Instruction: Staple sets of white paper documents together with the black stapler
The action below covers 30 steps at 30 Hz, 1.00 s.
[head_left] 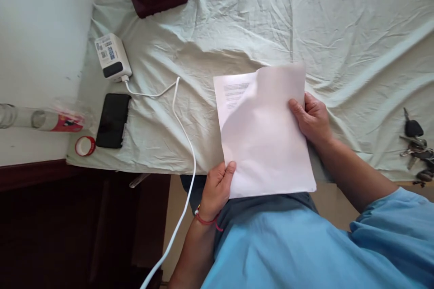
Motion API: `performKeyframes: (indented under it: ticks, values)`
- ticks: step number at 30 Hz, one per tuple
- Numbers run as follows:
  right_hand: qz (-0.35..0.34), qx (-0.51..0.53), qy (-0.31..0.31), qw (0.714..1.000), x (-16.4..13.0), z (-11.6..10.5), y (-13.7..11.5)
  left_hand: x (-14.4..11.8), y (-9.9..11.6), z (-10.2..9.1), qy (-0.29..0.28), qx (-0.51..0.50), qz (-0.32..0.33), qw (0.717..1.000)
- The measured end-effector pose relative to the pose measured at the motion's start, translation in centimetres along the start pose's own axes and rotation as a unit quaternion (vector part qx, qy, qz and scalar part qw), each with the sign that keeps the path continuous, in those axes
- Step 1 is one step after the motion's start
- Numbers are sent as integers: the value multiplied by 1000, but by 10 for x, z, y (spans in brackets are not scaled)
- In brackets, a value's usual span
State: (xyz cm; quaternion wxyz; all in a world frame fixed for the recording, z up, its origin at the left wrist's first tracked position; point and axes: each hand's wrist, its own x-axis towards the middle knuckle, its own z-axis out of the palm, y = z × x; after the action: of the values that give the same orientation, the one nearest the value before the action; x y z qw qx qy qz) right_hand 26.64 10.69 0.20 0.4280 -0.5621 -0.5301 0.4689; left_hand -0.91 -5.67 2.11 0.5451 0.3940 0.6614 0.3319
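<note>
One camera is sitting on the person's head, looking steeply down and forward over the tabletop [342,31] from close above. It is catching the wearer's own blue shirt [271,248] along the bottom edge, placing the paper [266,144] right of the middle, taking in the wall [44,31] at upper left and cropping the keys [414,129] at far right.

One left hand [217,185], one right hand [314,119], paper sheets [267,144] between, two at least, left of both one phone [113,121], one bottle [50,119], one red-rimmed disc [85,146], one white box [111,52], one cable [194,162], one maroon case [162,3], right of both one key bunch [414,144]
</note>
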Motion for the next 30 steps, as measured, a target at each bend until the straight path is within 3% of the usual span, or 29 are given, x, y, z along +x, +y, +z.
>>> performKeyframes:
  ticks: [5,11,14,17,20,24,30]
  values:
    - [38,52,-8,998,-1,-1,1,-19,-17,-3,-46,-18,-64,997]
    - [-27,9,31,999,-1,2,12,-36,-29,17,36,-168,-95,981]
    - [-38,51,58,996,1,4,18,-43,-31,30,43,-224,-136,964]
    - [-33,66,52,996,3,5,17,-45,-33,36,40,-215,-177,960]
    - [-21,69,47,996,3,5,12,-44,-36,33,52,-157,-171,971]
    - [-28,85,91,992,8,0,11,-44,-40,23,45,-87,-121,988]
    - [-75,-1,124,990,15,-11,20,-44,-46,20,45,-120,-103,986]
